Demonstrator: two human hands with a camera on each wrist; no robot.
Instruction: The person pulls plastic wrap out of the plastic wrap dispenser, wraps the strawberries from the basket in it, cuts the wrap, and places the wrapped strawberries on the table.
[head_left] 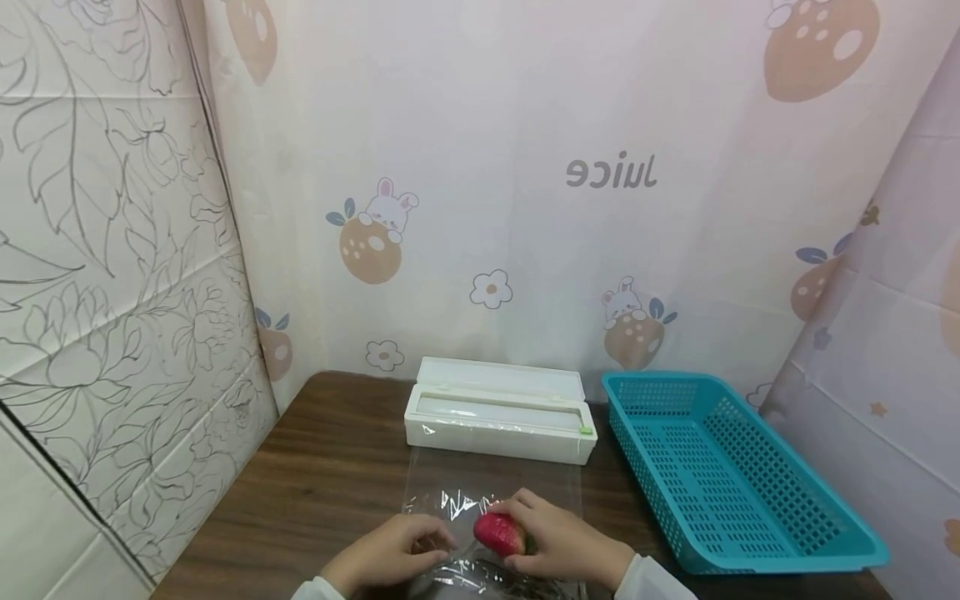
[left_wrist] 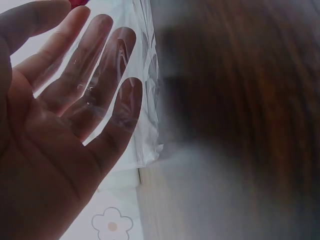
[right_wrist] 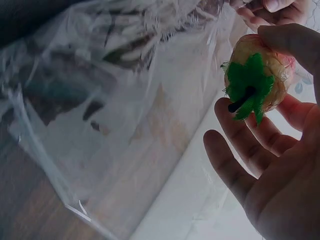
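A red toy strawberry [head_left: 497, 533] with green fabric leaves [right_wrist: 247, 82] and a dark stem is held between the thumb and fingers of my right hand [head_left: 561, 542]. It is just above a sheet of clear plastic wrap [head_left: 491, 479]. The wrap runs toward me from a white cling film dispenser [head_left: 498, 444], whose lid [head_left: 498, 379] stands raised at the back. To the left of the strawberry is my left hand [head_left: 393, 552], its fingers loosely bent and holding nothing. In the left wrist view, clear wrap [left_wrist: 145, 100] overlaps those fingers; whether it touches them, I cannot tell.
A teal perforated basket [head_left: 780, 560] stands at the right side of the dark wooden table [head_left: 322, 467]. A printed curtain [head_left: 510, 233] hangs behind the table, with further patterned sheets on the left and right. The dispenser has a small green piece [head_left: 586, 431] at its right end.
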